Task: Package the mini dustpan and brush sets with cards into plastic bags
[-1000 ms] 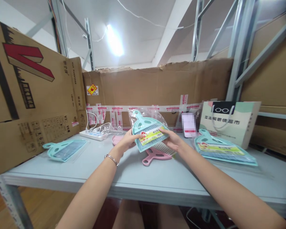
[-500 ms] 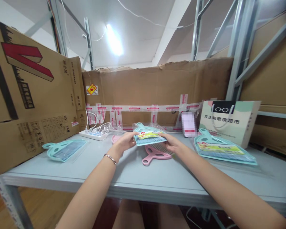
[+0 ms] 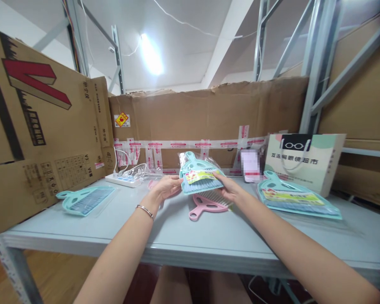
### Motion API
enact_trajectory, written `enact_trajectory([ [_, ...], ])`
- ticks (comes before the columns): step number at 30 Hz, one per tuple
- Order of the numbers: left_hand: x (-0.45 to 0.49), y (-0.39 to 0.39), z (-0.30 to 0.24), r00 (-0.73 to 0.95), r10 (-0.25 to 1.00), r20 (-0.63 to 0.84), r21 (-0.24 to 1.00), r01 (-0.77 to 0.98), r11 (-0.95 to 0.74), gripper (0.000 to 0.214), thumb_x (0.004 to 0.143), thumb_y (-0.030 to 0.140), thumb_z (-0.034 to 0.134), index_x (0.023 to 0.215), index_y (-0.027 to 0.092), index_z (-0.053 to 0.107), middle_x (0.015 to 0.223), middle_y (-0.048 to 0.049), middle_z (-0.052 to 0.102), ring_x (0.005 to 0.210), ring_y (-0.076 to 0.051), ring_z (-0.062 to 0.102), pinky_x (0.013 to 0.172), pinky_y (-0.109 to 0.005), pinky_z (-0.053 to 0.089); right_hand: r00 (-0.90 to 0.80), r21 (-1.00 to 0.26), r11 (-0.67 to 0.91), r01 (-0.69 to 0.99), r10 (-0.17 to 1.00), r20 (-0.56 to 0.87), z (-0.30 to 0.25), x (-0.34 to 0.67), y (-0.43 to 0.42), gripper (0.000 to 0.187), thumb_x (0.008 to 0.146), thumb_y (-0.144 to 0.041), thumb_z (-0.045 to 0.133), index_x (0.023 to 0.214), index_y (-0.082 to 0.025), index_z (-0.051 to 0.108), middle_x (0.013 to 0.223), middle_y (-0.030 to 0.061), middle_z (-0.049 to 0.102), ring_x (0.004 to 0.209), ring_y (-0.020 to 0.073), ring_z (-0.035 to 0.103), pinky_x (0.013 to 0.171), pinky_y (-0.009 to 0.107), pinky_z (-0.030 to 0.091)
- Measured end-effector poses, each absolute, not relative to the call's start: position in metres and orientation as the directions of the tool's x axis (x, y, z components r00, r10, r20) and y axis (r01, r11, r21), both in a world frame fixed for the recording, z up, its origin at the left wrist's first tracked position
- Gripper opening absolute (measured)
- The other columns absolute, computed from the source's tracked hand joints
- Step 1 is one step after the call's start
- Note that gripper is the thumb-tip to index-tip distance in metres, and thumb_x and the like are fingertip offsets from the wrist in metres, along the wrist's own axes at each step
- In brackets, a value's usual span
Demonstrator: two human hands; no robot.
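A teal dustpan and brush set (image 3: 199, 171) in clear plastic wrap, with a yellow-green label, is held above the table between both my hands. My left hand (image 3: 167, 186) pinches its left lower edge. On its right edge, my right hand (image 3: 226, 188) grips with the thumb over the front. Beneath the set lies a pink brush (image 3: 207, 206) with pale bristles, partly covered by it. Behind my left hand, a second pink piece (image 3: 152, 184) is mostly hidden.
A wrapped teal set (image 3: 87, 200) lies on the left and more wrapped teal sets (image 3: 299, 198) on the right. Behind them stand a power strip (image 3: 123, 180), a phone (image 3: 251, 165), a paper bag (image 3: 304, 162) and large cardboard boxes (image 3: 193, 118). The grey table's front edge (image 3: 209, 257) is near me.
The wrapped dustpan set has been raised and tilted up, so its face turns more toward me. Both hands keep hold of it; the other things stay put.
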State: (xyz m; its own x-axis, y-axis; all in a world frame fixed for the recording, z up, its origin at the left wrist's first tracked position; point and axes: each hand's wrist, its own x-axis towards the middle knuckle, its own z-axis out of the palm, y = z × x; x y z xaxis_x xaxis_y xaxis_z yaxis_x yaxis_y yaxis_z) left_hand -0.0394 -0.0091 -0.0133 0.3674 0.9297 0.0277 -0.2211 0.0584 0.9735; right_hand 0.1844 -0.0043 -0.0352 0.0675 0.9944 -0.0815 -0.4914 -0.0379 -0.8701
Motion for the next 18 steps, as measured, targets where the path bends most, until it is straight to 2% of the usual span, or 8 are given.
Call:
enact_trajectory([
  [2,-0.039,-0.007,-0.015,0.298,0.954,0.010,0.980,-0.194,0.050,0.004,0.074,0.010,0.063,0.077,0.008,0.065,0.079,-0.0109,0.069,0.078,-0.014,0.065,0.083,-0.024,0.049,0.089,-0.881,-0.021,-0.472,0.994,-0.071,-0.033,0.184,-0.006,0.011,0.082,-0.017,0.058,0.091,-0.012,0.061,0.067,0.0023,0.068,0.054,0.0109,0.062,0.052,0.023,0.056],
  [6,-0.038,-0.005,-0.014,0.230,0.973,0.020,0.980,-0.197,0.026,0.020,0.075,0.031,0.066,0.082,0.012,0.066,0.082,-0.0104,0.069,0.075,-0.015,0.064,0.073,-0.025,0.052,0.070,-0.881,0.008,-0.473,0.997,-0.028,-0.031,0.182,-0.010,0.007,0.081,-0.013,0.058,0.087,-0.012,0.061,0.072,0.0029,0.069,0.057,0.0099,0.063,0.056,0.021,0.056],
  [9,-0.036,-0.004,-0.014,0.108,0.994,0.014,0.968,-0.250,0.014,0.027,0.071,0.039,0.067,0.083,0.016,0.066,0.080,-0.0067,0.069,0.067,-0.013,0.062,0.062,-0.023,0.050,0.021,-0.904,-0.005,-0.428,1.000,-0.016,-0.030,0.177,-0.015,0.005,0.082,-0.013,0.058,0.084,-0.011,0.062,0.071,0.0039,0.069,0.056,0.0098,0.062,0.056,0.021,0.056],
  [13,-0.034,0.001,-0.021,-0.108,0.994,0.010,0.961,-0.273,-0.039,0.023,0.062,0.032,0.072,0.077,0.015,0.066,0.064,-0.0013,0.065,0.052,-0.011,0.057,0.051,-0.023,0.045,-0.063,-0.937,-0.041,-0.347,0.998,-0.021,-0.031,0.171,-0.020,0.010,0.083,-0.017,0.057,0.080,-0.009,0.062,0.069,0.0053,0.069,0.056,0.0096,0.062,0.053,0.020,0.055],
  [18,-0.030,0.016,-0.035,-0.250,0.960,0.127,0.926,-0.318,-0.205,0.024,0.056,0.027,0.071,0.076,0.013,0.068,0.061,-0.0022,0.065,0.053,-0.013,0.057,0.054,-0.026,0.046,-0.021,-0.948,-0.040,-0.315,0.999,-0.035,-0.030,0.168,-0.018,0.012,0.083,-0.019,0.058,0.077,-0.009,0.063,0.065,0.0042,0.068,0.053,0.0088,0.061,0.052,0.019,0.054],
])
